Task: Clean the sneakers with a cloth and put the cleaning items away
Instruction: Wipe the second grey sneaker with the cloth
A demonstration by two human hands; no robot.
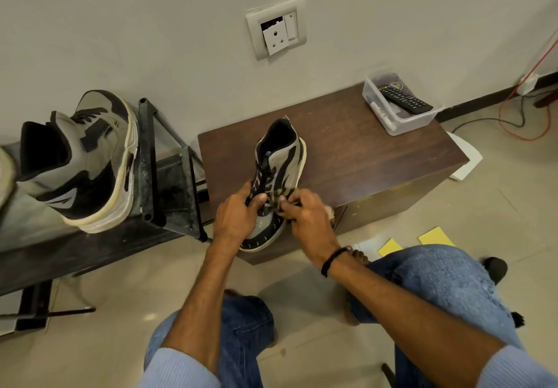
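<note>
One sneaker [279, 170] sits on the brown cabinet [362, 152], toe toward you. Your left hand [235, 215] grips its laced forefoot; your right hand [308, 212] pinches a crumpled, blurred cloth [279, 195] against the laces

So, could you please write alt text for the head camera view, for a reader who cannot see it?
A seated person's left hand grips a sneaker on a brown table while the right hand holds a cloth to its laces. The second sneaker sits on a rack at left.
</note>
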